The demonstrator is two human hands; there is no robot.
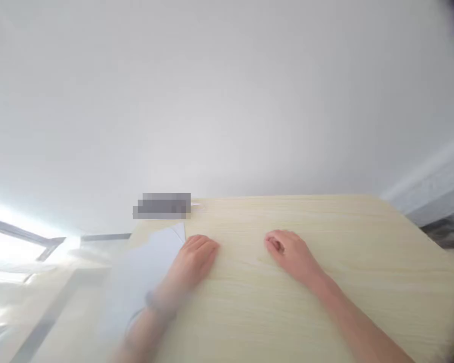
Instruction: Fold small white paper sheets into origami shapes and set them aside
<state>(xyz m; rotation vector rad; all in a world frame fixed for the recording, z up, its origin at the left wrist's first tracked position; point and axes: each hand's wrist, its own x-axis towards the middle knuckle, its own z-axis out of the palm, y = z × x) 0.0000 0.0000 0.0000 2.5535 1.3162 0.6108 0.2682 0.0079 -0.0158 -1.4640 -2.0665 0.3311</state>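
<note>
My left hand (197, 256) rests palm down with its fingers curled under, beside the right edge of a white sheet (136, 272) that looks like paper. Nothing sticks out of that hand, and its wrist, with a dark band (161, 302), is smeared by motion. Across a gap of bare wood, my right hand (290, 250) lies on its side in a loose fist. A small dark hollow shows between its thumb and fingers, with no object visible in it. Both hands are on the pale wooden table (242, 302), apart from each other.
A pixelated dark grey object (162, 205) sits at the table's back left corner, with a thin white piece beside it. Behind the table rises a plain pale wall (227, 101). At far left is a bright window (15, 242); dark blurred things (450, 229) lie beyond the right edge.
</note>
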